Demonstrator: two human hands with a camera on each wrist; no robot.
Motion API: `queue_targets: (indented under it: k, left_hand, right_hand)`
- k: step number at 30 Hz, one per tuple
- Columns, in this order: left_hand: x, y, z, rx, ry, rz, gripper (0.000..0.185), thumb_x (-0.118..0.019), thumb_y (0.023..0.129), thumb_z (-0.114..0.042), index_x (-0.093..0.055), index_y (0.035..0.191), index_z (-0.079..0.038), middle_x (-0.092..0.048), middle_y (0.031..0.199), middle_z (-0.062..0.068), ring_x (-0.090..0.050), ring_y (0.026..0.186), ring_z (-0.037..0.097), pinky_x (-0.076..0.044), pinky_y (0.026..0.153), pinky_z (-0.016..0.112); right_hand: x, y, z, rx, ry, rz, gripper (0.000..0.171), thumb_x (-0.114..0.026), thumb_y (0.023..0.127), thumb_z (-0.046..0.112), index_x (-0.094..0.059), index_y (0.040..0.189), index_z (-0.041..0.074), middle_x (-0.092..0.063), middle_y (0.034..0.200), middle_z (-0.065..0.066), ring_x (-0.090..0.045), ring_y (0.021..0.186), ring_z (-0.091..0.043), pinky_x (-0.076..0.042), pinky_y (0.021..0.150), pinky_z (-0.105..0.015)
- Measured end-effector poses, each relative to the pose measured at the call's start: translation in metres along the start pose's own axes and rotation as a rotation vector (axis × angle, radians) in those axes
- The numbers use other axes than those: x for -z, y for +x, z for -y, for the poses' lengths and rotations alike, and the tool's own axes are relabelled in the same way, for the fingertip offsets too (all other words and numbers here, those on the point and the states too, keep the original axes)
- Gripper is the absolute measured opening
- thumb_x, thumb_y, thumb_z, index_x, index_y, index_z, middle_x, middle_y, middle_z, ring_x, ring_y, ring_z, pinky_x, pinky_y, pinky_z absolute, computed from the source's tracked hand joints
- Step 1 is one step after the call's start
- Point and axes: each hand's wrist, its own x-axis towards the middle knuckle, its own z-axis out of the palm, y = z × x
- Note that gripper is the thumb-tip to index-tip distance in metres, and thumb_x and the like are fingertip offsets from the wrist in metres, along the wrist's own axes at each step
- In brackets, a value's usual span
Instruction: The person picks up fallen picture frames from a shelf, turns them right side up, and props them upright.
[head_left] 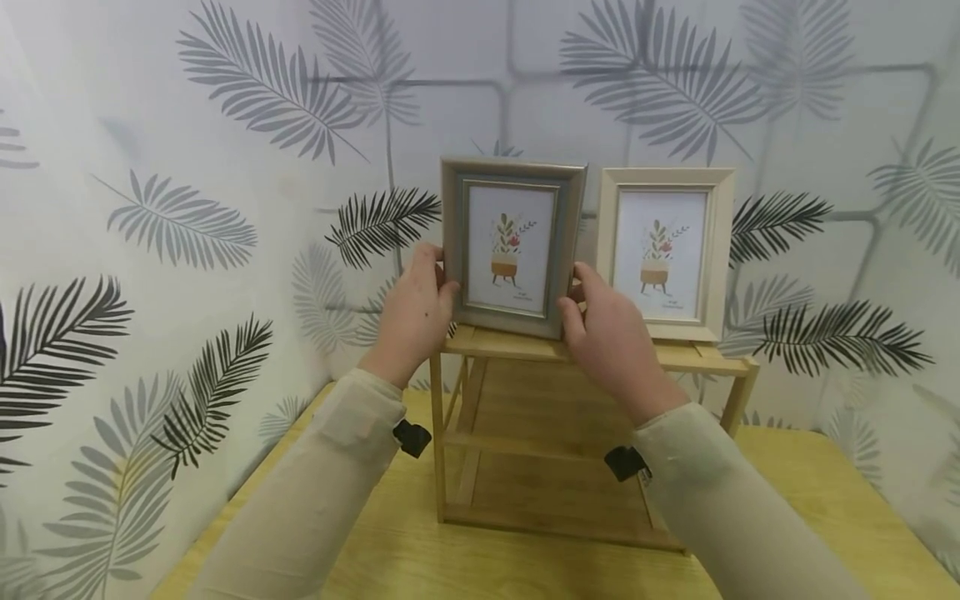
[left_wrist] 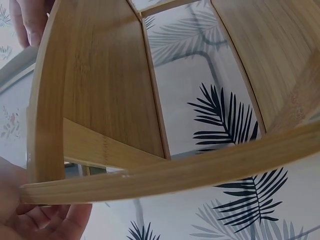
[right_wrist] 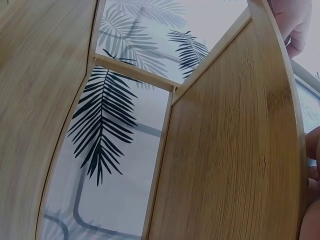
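A grey picture frame (head_left: 512, 250) showing a potted-plant print is held between both hands at the left of a wooden shelf rack's top (head_left: 540, 408). My left hand (head_left: 416, 308) grips its left edge, thumb in front. At the lower right edge, my right hand (head_left: 611, 337) pinches it the same way. The frame leans slightly, its bottom right at the rack's top board. Beside it on the right stands a cream picture frame (head_left: 662, 258) with the same print. In the left wrist view, wooden boards (left_wrist: 105, 75) of the rack hide most of the frame.
The rack stands on a yellow wood-grain table (head_left: 382, 533), with lower shelves under its top. Close behind is a white wall covering (head_left: 262, 217) with grey and black leaves. A black strap mount (head_left: 412, 437) sits at the left cuff, another (head_left: 624, 463) at the right.
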Motion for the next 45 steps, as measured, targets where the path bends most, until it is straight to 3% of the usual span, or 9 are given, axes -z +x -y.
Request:
queue_targets:
  k: [7, 13, 20, 23, 27, 31, 36, 39, 45]
  left_hand:
    - [-0.001, 0.000, -0.005, 0.021, 0.033, 0.049, 0.034, -0.051, 0.106, -0.015, -0.044, 0.137, -0.004, -0.057, 0.115, 0.010, -0.060, 0.082, 0.023, -0.052, 0.068, 0.037]
    - [-0.001, 0.003, -0.009, 0.059, 0.027, 0.093, 0.051, -0.054, 0.104, -0.019, -0.038, 0.148, 0.000, -0.053, 0.131, 0.015, -0.060, 0.107, 0.027, -0.053, 0.088, 0.042]
    - [-0.002, 0.000, -0.010, 0.035, 0.040, 0.129, 0.075, -0.054, 0.103, -0.029, -0.012, 0.162, -0.005, -0.028, 0.161, 0.020, -0.039, 0.141, 0.037, -0.034, 0.114, 0.049]
    - [-0.004, -0.001, -0.010, 0.030, 0.034, 0.128, 0.079, -0.055, 0.102, -0.031, -0.009, 0.162, -0.007, -0.027, 0.162, 0.020, -0.037, 0.142, 0.037, -0.034, 0.114, 0.050]
    - [-0.005, -0.001, -0.012, 0.051, 0.046, 0.137, 0.082, -0.056, 0.102, -0.034, -0.007, 0.163, -0.008, -0.026, 0.162, 0.020, -0.037, 0.142, 0.037, -0.034, 0.114, 0.050]
    - [-0.006, 0.001, -0.014, 0.067, 0.066, 0.173, 0.087, -0.055, 0.100, -0.039, -0.003, 0.163, -0.008, -0.022, 0.163, 0.021, -0.034, 0.144, 0.038, -0.031, 0.115, 0.051]
    - [-0.006, 0.001, -0.014, 0.077, 0.055, 0.219, 0.090, -0.054, 0.101, -0.044, -0.001, 0.163, -0.007, -0.019, 0.165, 0.019, -0.028, 0.148, 0.035, -0.028, 0.117, 0.049]
    - [-0.006, 0.002, -0.014, 0.076, 0.053, 0.261, 0.091, -0.052, 0.102, -0.049, -0.002, 0.162, -0.004, -0.020, 0.165, 0.018, -0.026, 0.149, 0.033, -0.027, 0.118, 0.048]
    - [-0.008, 0.005, -0.013, 0.073, 0.040, 0.332, 0.089, -0.045, 0.102, -0.060, -0.010, 0.162, -0.003, -0.020, 0.166, 0.014, -0.022, 0.151, 0.027, -0.023, 0.120, 0.044]
  right_hand:
    - [0.001, 0.001, -0.002, -0.040, 0.009, 0.030, 0.048, -0.049, 0.107, 0.020, -0.039, 0.147, -0.006, -0.065, 0.117, -0.019, -0.068, 0.095, -0.032, -0.056, 0.080, -0.047]
    - [0.002, 0.002, -0.002, -0.039, 0.012, 0.034, 0.047, -0.049, 0.107, 0.018, -0.038, 0.145, -0.007, -0.064, 0.117, -0.020, -0.064, 0.090, -0.030, -0.054, 0.081, -0.048]
    - [0.002, 0.001, -0.002, -0.013, 0.106, 0.036, 0.043, -0.048, 0.108, 0.020, -0.040, 0.143, -0.003, -0.064, 0.111, -0.016, -0.065, 0.077, -0.023, -0.055, 0.068, -0.041]
    - [0.002, 0.001, -0.003, -0.020, 0.148, 0.055, 0.041, -0.048, 0.108, 0.021, -0.041, 0.142, -0.001, -0.064, 0.110, -0.014, -0.064, 0.072, -0.019, -0.054, 0.061, -0.037]
    - [0.002, 0.001, -0.003, -0.019, 0.159, 0.078, 0.042, -0.047, 0.109, 0.024, -0.041, 0.142, -0.001, -0.063, 0.112, -0.013, -0.065, 0.073, -0.018, -0.054, 0.062, -0.037]
    - [0.003, 0.001, -0.002, -0.021, 0.152, 0.097, 0.042, -0.048, 0.108, 0.024, -0.042, 0.141, -0.002, -0.063, 0.111, -0.013, -0.065, 0.076, -0.019, -0.053, 0.064, -0.038]
    - [0.003, 0.002, 0.000, -0.004, 0.134, 0.115, 0.029, -0.047, 0.108, 0.025, -0.047, 0.125, 0.001, -0.059, 0.097, -0.011, -0.055, 0.073, -0.022, -0.049, 0.063, -0.038]
    - [0.003, 0.004, 0.004, -0.012, 0.138, 0.131, 0.029, -0.048, 0.108, 0.027, -0.047, 0.125, 0.003, -0.059, 0.095, -0.010, -0.054, 0.075, -0.024, -0.048, 0.064, -0.039]
    - [0.002, 0.007, 0.010, -0.031, 0.127, 0.144, 0.039, -0.049, 0.107, 0.028, -0.048, 0.134, 0.000, -0.063, 0.109, -0.012, -0.064, 0.092, -0.026, -0.054, 0.076, -0.044]
